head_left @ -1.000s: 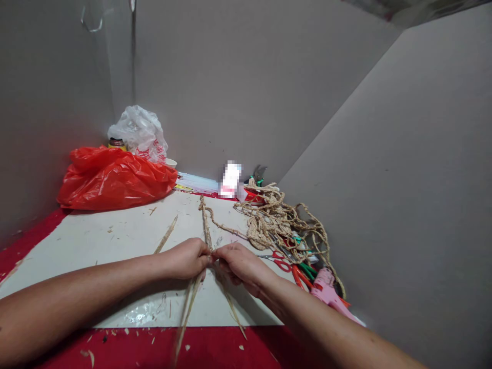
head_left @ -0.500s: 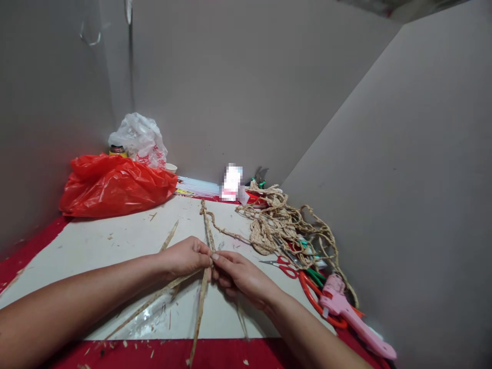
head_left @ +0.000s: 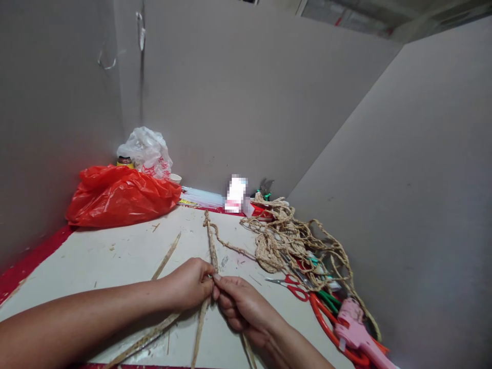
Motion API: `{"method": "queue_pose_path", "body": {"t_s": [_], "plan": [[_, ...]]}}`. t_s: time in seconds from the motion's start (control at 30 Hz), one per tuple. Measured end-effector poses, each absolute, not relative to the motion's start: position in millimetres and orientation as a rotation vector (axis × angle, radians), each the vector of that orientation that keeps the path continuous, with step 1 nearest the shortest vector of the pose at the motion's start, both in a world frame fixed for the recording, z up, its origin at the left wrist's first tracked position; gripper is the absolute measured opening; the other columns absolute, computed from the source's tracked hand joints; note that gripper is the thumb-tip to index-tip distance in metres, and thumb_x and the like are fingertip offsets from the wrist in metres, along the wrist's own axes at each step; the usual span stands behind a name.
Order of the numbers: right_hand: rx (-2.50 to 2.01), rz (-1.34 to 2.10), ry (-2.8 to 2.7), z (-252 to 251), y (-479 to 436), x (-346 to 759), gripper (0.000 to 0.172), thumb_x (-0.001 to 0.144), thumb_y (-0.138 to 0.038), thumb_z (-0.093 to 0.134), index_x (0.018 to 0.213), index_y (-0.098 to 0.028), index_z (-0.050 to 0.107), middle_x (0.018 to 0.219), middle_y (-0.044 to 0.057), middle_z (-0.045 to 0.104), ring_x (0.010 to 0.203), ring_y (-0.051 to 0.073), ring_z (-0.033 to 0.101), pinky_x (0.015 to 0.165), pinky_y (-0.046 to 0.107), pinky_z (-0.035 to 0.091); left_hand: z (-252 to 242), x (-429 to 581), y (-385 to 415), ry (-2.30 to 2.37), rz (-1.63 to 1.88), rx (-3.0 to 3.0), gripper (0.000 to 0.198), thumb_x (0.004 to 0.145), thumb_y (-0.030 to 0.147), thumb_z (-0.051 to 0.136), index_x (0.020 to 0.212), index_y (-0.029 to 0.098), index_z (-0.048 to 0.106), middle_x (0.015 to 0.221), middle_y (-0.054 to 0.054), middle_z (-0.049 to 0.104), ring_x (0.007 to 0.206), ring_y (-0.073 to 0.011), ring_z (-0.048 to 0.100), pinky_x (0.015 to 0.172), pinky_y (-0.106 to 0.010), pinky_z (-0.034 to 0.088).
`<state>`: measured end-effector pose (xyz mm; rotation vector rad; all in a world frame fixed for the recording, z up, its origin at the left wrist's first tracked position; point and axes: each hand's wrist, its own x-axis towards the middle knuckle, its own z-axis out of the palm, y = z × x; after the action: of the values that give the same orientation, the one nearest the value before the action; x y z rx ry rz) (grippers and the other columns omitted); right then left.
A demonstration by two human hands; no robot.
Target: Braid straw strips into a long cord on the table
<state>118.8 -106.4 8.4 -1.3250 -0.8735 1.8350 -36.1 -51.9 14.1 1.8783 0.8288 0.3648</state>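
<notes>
My left hand (head_left: 189, 283) and my right hand (head_left: 238, 306) meet at the middle of the white board (head_left: 115, 251), both pinched shut on a braid of dried straw strands (head_left: 210, 241). The finished braid runs away from my fingers toward the back wall. Loose strands (head_left: 200, 328) fan out below my hands toward the near edge. One more strand (head_left: 167, 256) lies slanted just left of my left hand.
A tangled heap of braided straw rope (head_left: 292, 241) lies at the right. Red scissors (head_left: 292, 288), green-handled tools and a pink glue gun (head_left: 359, 333) sit beside it. A red plastic bag (head_left: 119, 195) and a white bag (head_left: 148, 151) stand at the back left. Grey walls enclose the table.
Both hands have slid slightly nearer along the strands while staying pinched together. The loose strands below have swung about. The view has tilted up a little.
</notes>
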Motion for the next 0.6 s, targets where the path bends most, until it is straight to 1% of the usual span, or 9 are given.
{"method": "queue_pose_path", "body": {"t_s": [0.07, 0.2, 0.43, 0.53, 0.6], "plan": [[-1.3, 1.875, -0.828, 9, -108, 117, 0.037, 0.071, -0.05, 0.064, 0.063, -0.017, 0.048, 0.041, -0.012, 0.029, 0.034, 0.002, 0.011, 0.033, 0.018, 0.004, 15, -36, -53, 0.852, 0.347, 1.94, 0.015, 0.07, 0.017, 0.042, 0.068, 0.014, 0.057, 0.057, 0.003, 0.051, 0.052, -0.0082, 0.041, 0.049, -0.02, 0.027], [-1.284, 1.875, -0.787, 6, -107, 112, 0.036, 0.073, -0.043, 0.06, 0.055, -0.019, 0.041, 0.038, -0.012, 0.027, 0.033, 0.002, 0.01, 0.033, 0.018, 0.002, 18, -35, -53, 0.892, 0.339, 2.137, 0.015, 0.072, 0.018, 0.043, 0.067, 0.015, 0.056, 0.057, 0.003, 0.049, 0.054, -0.0088, 0.04, 0.05, -0.02, 0.026], [-1.298, 1.738, -0.646, 0, -108, 102, 0.025, 0.067, -0.036, 0.059, 0.057, -0.018, 0.046, 0.039, -0.012, 0.026, 0.034, 0.002, 0.012, 0.033, 0.017, 0.005, 15, -36, -54, 0.924, 0.296, 2.31, 0.02, 0.077, 0.024, 0.043, 0.073, 0.016, 0.061, 0.065, -0.003, 0.06, 0.057, -0.0118, 0.048, 0.053, -0.022, 0.029], [-1.362, 1.685, -0.66, 1, -107, 100, 0.018, 0.063, -0.031, 0.056, 0.054, -0.018, 0.046, 0.036, -0.012, 0.026, 0.033, 0.002, 0.012, 0.033, 0.017, 0.006, 19, -38, -55, 0.872, 0.269, 2.32, 0.019, 0.076, 0.024, 0.045, 0.079, 0.016, 0.062, 0.07, -0.004, 0.062, 0.059, -0.013, 0.05, 0.054, -0.023, 0.031], [-1.394, 1.642, -0.68, 2, -106, 99, 0.018, 0.062, -0.03, 0.054, 0.052, -0.018, 0.046, 0.034, -0.012, 0.026, 0.032, 0.002, 0.012, 0.032, 0.017, 0.007, 24, -40, -53, 0.855, 0.28, 2.335, 0.018, 0.073, 0.026, 0.047, 0.078, 0.017, 0.062, 0.075, -0.005, 0.063, 0.064, -0.0144, 0.051, 0.057, -0.023, 0.034]]}}
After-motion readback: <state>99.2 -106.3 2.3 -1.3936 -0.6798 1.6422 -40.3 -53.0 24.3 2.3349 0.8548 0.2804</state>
